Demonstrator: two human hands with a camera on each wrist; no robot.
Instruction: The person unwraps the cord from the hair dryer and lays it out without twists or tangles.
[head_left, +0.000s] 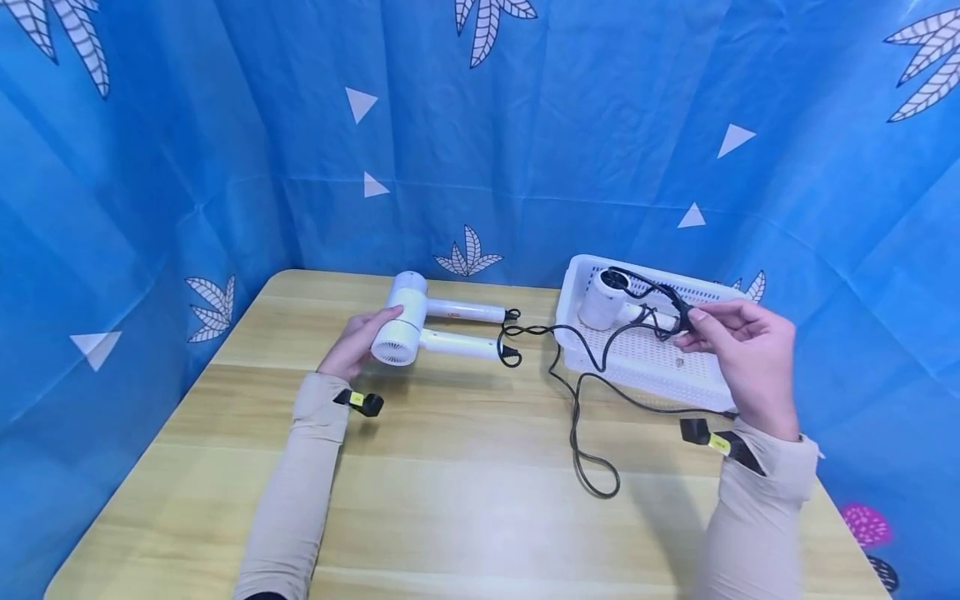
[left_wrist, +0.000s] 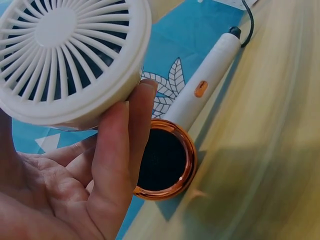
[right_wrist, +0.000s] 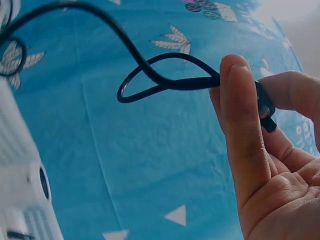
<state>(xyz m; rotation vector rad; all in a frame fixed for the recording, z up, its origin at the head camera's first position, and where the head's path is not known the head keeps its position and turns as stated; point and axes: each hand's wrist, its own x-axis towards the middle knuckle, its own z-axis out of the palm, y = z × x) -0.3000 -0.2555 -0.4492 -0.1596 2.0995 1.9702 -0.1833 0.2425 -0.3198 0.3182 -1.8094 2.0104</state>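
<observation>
Blue curtain [head_left: 480, 150] printed with leaves backs my wood-grained desk [head_left: 465, 525]. At eleven o'clock my left hand [head_left: 357, 340] grips the smooth white barrel of a ribbed-grille hair dryer [head_left: 397, 342], beside a copper-ringed second dryer [left_wrist: 209, 72]. At two o'clock, a perforated plastic basket [head_left: 675, 385] holds a third dryer [head_left: 600, 304]; toward three, my right hand [head_left: 750, 350] pinches a thin, looping black cord [right_wrist: 195, 83]. I seem to be managing cords; next, I judge, calls for freeing slack gently
</observation>
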